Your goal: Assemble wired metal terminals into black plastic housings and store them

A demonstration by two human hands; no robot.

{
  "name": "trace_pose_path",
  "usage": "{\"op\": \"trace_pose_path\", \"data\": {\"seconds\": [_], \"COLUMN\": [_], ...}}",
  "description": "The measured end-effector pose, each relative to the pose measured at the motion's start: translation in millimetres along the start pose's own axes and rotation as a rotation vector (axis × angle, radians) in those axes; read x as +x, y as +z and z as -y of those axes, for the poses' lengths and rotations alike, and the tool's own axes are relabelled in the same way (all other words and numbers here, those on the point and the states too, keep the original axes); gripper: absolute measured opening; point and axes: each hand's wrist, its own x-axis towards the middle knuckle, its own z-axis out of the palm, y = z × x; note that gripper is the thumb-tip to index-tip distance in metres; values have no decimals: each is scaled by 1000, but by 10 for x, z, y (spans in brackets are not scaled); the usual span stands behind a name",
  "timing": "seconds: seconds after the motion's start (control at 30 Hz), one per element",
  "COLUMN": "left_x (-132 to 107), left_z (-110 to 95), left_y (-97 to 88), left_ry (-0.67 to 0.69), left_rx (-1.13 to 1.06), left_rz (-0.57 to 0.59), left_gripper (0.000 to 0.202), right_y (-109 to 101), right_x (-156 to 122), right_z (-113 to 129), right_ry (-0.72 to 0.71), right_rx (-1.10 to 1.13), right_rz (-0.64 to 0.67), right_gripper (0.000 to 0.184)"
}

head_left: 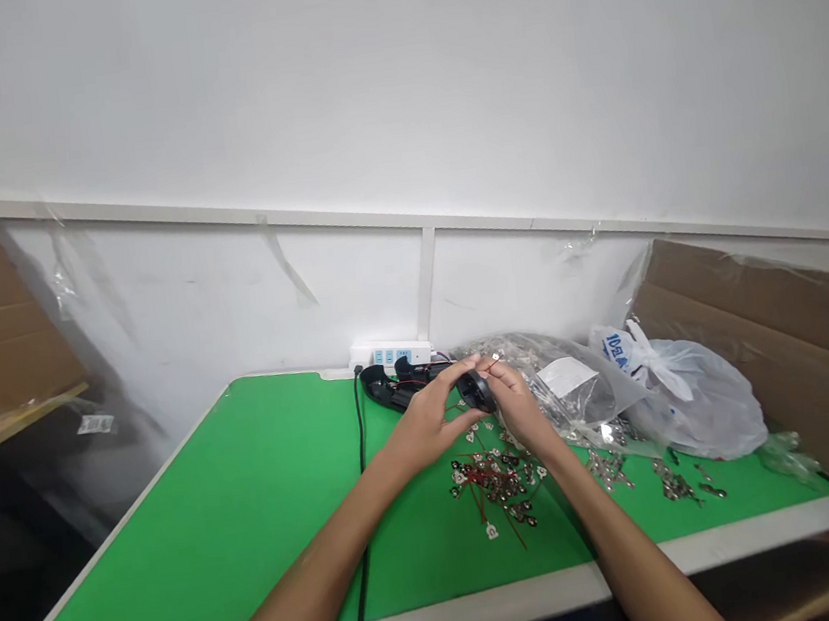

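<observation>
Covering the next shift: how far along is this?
Already out: small metal pieces with red wires lie loose on the green tabletop. In hand: the left hand and right hand hold a round black part. Remaining: a clear bag holds many more pieces; I cannot tell how many are finished.

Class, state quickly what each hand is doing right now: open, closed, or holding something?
left hand: closed, holding a round black part.
right hand: closed, holding the same round black part.
</observation>
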Motion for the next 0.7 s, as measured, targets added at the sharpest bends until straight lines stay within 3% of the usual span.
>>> {"op": "trace_pose_path", "data": {"seconds": [0.17,0.37,0.7], "left_x": [-2,-7,-32], "left_z": [-24,-60,82], "left_y": [8,53,47], "left_ry": [8,-54,109], "left_rx": [10,-76,185], "left_rz": [37,-11,49], "left_gripper": [59,60,55], "right_y": [13,27,32], "right_x": [-13,-33,-44], "right_z": [-30,-44,-108], "right_ry": [9,36,11], "right_rx": [34,20,14], "right_rz": [-17,-24,-60], "right_gripper": [32,30,26]}}
